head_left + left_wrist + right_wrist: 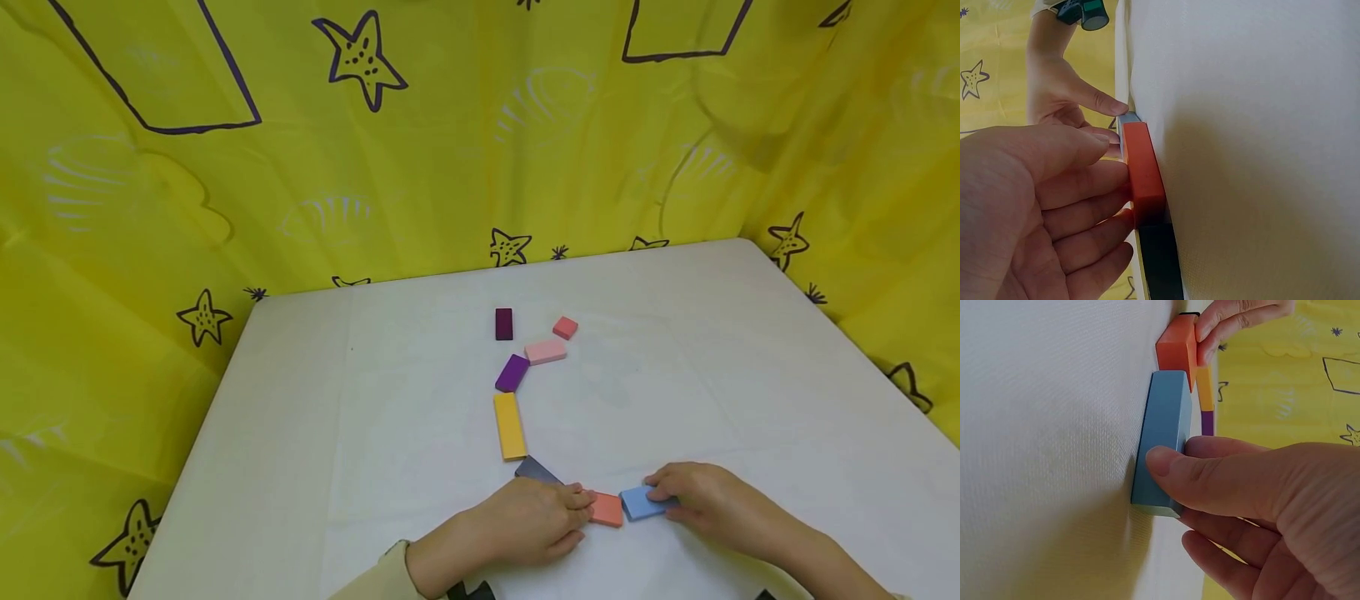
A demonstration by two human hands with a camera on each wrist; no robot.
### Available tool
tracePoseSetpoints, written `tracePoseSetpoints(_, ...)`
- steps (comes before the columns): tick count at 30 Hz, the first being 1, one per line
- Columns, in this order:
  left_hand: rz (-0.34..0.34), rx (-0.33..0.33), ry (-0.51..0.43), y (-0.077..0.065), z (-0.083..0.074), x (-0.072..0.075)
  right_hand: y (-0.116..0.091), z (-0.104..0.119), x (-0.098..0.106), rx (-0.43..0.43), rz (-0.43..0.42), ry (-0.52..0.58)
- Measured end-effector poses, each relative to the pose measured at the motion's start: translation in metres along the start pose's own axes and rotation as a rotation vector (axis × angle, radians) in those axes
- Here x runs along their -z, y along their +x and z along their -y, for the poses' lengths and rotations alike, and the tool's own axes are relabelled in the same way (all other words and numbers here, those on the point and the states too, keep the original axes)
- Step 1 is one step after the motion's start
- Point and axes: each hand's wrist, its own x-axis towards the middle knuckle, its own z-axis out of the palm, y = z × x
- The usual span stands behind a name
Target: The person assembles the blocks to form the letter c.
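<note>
Pinching a blue block (pixel 636 504) in the right hand (pixel 703 502), touching an orange block (pixel 609 511) with nearly straight fingers of the left hand (pixel 528 521).

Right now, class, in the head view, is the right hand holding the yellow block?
No, the right hand pinches the blue block, while the yellow block lies untouched.

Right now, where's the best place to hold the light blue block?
I'd probably pinch the light blue block across its long sides, near its right end, coming from the right. It's long and lies flat. No block is beside that end; the left end sits close by the orange block, where the left hand is.
</note>
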Motion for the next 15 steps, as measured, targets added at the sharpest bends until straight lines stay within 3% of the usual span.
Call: tracePoseSetpoints(15,0.008,0.011,-0.017,-0.0002,-0.0004,-0.0008,-0.0018,0.0012,-0.0012,0.011,-0.030,-0.020)
